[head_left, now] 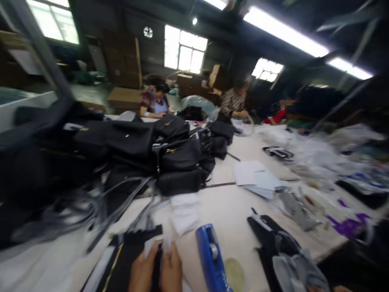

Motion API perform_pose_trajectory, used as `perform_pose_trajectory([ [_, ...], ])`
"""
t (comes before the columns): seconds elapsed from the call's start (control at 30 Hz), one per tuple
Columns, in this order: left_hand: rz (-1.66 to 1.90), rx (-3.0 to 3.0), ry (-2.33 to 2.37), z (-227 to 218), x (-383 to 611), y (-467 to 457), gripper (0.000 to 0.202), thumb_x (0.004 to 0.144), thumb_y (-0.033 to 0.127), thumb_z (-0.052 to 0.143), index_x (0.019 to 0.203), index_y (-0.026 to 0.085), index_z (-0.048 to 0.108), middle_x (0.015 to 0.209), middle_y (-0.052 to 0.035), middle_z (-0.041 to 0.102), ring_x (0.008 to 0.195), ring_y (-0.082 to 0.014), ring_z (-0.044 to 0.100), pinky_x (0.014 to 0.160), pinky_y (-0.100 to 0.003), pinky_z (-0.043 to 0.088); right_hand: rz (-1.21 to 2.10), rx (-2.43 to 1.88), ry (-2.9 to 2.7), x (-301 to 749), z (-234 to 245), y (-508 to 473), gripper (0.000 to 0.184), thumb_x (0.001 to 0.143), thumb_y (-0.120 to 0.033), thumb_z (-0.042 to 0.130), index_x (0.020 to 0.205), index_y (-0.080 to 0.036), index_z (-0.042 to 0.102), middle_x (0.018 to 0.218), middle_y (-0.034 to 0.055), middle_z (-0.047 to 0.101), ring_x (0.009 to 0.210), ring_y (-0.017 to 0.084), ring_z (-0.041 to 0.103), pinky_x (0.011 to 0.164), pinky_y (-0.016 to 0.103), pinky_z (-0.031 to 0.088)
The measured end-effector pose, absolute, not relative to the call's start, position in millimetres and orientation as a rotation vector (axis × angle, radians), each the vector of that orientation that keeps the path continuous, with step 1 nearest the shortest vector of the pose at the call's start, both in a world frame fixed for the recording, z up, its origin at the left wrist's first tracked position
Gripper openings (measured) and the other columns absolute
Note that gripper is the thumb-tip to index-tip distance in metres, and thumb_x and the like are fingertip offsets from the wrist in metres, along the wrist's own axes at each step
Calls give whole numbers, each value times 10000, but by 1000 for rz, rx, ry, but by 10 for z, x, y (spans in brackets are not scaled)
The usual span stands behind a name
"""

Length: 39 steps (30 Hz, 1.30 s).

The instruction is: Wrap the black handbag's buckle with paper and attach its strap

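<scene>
At the bottom of the head view, a black bag (120, 253) with a gold zipper lies on the table. My left hand (142, 265) is closed on the bag's edge, where a white slip (150, 245) shows at the fingertips. Close beside it, my right hand (171, 265) is also closed, with black material between the two hands and a whitish piece at its fingers. Blur hides exactly how the fingers grip. To the right of my hands lies a blue tape dispenser (209, 255), with a yellowish round object (234, 275) against it.
Black bags (179, 156) are heaped left and ahead, with grey straps (121, 198) in front. White sheets (255, 176), a black and grey bag (282, 247) and clear plastic (319, 150) lie right. Part of another hand (340, 288) shows bottom right. Several people sit beyond the table (219, 211).
</scene>
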<state>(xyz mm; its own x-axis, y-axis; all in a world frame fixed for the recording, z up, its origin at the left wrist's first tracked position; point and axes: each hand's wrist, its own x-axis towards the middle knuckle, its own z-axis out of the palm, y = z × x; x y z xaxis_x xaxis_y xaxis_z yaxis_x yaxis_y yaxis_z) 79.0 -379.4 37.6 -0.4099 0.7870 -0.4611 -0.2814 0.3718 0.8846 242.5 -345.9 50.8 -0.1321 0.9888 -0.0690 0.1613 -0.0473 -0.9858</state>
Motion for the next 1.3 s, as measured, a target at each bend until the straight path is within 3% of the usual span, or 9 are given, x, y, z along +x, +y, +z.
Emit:
perform_pose_trajectory([
  [0.03, 1272, 420, 1597, 316, 740, -3900, 407, 754, 481, 669, 921, 111, 691, 886, -76, 733, 925, -279, 656, 846, -387, 503, 1363, -1319, -1385, 2136, 333, -3583, 349, 907, -405, 532, 1169, -176, 560, 1234, 85, 563, 1071, 234, 564, 918, 446, 468],
  [0.2, 1319, 459, 1518, 231, 714, -3977, 440, 770, 471, 644, 1039, 126, 685, 1016, -106, 729, 1014, -272, 639, 902, -369, 477, 1380, -1539, -1179, 1597, -96, -3854, 502, 827, -518, 533, 1177, -168, 615, 1234, 120, 617, 1214, 287, 499, 1024, 389, 374],
  [0.57, 1333, 406, 1505, 176, 753, -3926, 479, 770, 464, 642, 1093, 111, 665, 1067, -130, 709, 1015, -277, 634, 944, -397, 448, 1255, -1559, -1241, 1557, -182, -3897, 532, 865, -512, 439, 1223, -147, 588, 1231, 131, 619, 1174, 264, 543, 1004, 369, 410],
  [0.93, 1315, 454, 1513, 100, 794, -3931, 452, 740, 435, 682, 1087, 146, 685, 1054, -103, 719, 973, -263, 646, 897, -345, 471, 1298, -1644, -1282, 1578, -262, -3945, 638, 876, -549, 354, 1278, -82, 517, 1311, 205, 537, 1241, 298, 486, 1032, 459, 390],
  [1.3, 1307, 433, 1537, 29, 800, -3900, 474, 751, 476, 657, 1073, 130, 679, 1022, -113, 721, 995, -270, 631, 848, -334, 485, 1335, -1542, -1291, 1530, -289, -4033, 585, 912, -471, 346, 1351, -99, 451, 1409, 160, 445, 1315, 253, 401, 1101, 434, 319],
])
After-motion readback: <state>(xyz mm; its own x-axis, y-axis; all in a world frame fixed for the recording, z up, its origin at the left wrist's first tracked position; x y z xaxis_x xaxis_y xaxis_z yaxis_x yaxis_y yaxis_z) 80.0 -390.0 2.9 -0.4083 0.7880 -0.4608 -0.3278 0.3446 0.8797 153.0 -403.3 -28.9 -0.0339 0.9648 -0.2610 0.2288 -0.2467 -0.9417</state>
